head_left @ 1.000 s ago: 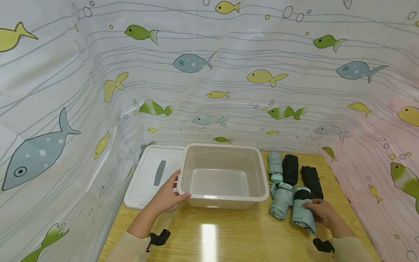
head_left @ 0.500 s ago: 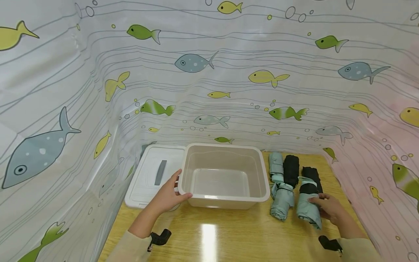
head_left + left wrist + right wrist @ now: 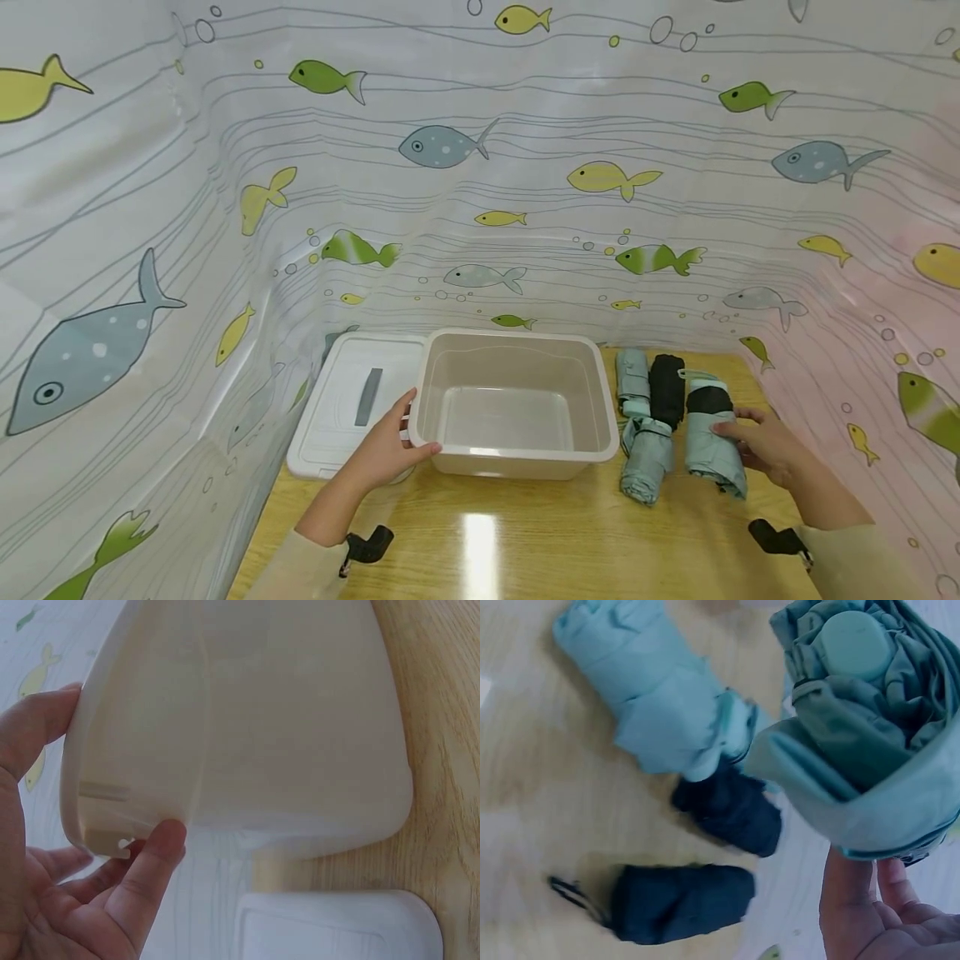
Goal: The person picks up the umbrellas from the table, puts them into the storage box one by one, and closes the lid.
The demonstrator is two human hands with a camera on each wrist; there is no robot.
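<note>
A folded pale green umbrella (image 3: 711,437) with a black band is gripped by my right hand (image 3: 765,442), raised above the table. Its rounded handle end (image 3: 855,645) shows large in the right wrist view. My left hand (image 3: 390,442) holds the left end of a beige plastic storage box (image 3: 517,456), thumb on the rim, fingers at the side handle. Left of the held umbrella lie another pale green umbrella (image 3: 647,467), a second pale green roll (image 3: 632,379) and a black roll (image 3: 666,392). Another black roll (image 3: 682,904) with a strap is hidden in the head view.
A white lid (image 3: 330,417) with a grey handle lies left of the box, partly behind it. Below everything is a wooden table (image 3: 540,542). A fish-printed curtain (image 3: 525,192) hangs around the back and sides.
My right hand has lifted the pale green umbrella and moved it away and slightly right, so it now covers the right-hand black roll. My left hand has stayed on the box.
</note>
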